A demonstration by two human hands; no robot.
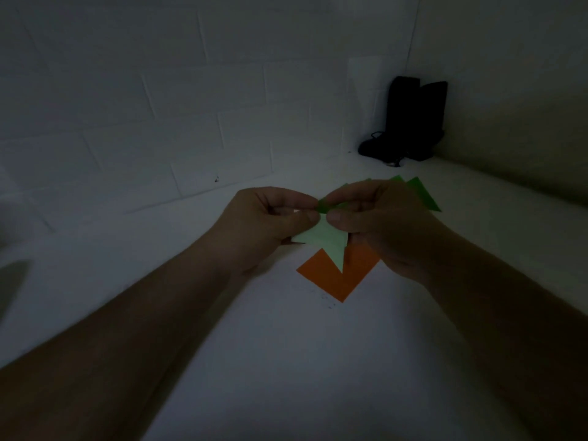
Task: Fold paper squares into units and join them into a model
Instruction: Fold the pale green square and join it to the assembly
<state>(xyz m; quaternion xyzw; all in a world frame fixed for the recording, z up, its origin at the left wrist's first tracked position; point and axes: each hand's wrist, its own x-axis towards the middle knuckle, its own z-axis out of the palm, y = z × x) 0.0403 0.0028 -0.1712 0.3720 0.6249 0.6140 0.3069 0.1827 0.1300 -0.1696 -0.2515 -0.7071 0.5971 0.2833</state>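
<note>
The scene is dim. Both hands hold folded green paper (331,238) above the white table. My left hand (270,219) pinches its left tip between thumb and fingers. My right hand (381,224) pinches the darker green part, and green points (423,194) stick out behind its knuckles. A pale green flap hangs down between the hands. An orange paper square (334,276) lies flat on the table under the hands, partly covered by the green flap and my right hand.
A black object (410,122) with a cord stands in the far right corner against the wall. The white tiled wall (159,106) rises just behind the table (286,361). A grey shape (12,281) shows at the left edge.
</note>
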